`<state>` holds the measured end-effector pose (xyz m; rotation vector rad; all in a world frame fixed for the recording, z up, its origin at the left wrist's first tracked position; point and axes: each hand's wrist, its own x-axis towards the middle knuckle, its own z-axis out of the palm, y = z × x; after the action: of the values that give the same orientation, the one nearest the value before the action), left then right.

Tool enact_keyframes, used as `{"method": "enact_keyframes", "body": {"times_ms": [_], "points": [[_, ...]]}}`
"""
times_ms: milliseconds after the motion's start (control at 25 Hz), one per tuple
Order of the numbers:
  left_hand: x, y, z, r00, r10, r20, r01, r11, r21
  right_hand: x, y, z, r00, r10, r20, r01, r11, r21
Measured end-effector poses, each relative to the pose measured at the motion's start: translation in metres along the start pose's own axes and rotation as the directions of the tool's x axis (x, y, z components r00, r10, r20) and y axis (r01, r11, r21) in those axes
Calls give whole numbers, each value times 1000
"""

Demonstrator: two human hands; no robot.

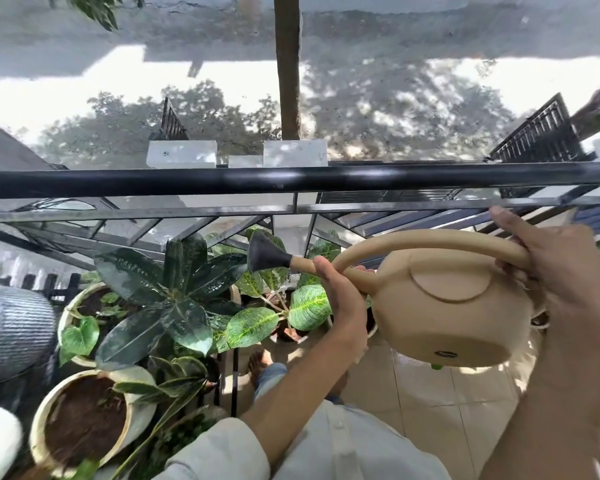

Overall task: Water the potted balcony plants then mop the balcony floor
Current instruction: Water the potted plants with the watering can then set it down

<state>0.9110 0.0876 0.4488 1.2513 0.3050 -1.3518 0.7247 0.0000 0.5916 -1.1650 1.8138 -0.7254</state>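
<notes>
One watering can, two hands

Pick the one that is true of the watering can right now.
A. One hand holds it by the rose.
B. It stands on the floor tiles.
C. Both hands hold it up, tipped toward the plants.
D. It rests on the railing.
C: the right hand grips the arched handle of the watering can, the left hand holds the spout, and the black rose points over the leafy plants.

Matt beige plastic watering can, glossy dark leaves, smooth black metal railing, glazed floor tiles.
</notes>
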Motion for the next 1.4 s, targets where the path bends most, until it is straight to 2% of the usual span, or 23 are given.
{"method": "enact_keyframes", "body": {"times_ms": [160,440,760,1120,1400], "points": [[0,4,-2,1000,-1,-13,1,1000,4,-4,-2,2,1000,-9,-10,9,1000,-10],[-11,1,-2,1000,17,-18,-17,1000,-24,-16,-5,-5,995,-78,55,81,995,-56],[-32,-21,14,995,98,-17,-98,995,20,-17,4,-39,996,-73,49,72,997,22],[-52,-29,50,990,140,-15,-140,990,-18,-27,9,-83,985,-133,108,135,991,-13],[-77,-51,67,985,169,31,-169,985,13,-12,13,-112,986,-164,4,164,986,34]]}}
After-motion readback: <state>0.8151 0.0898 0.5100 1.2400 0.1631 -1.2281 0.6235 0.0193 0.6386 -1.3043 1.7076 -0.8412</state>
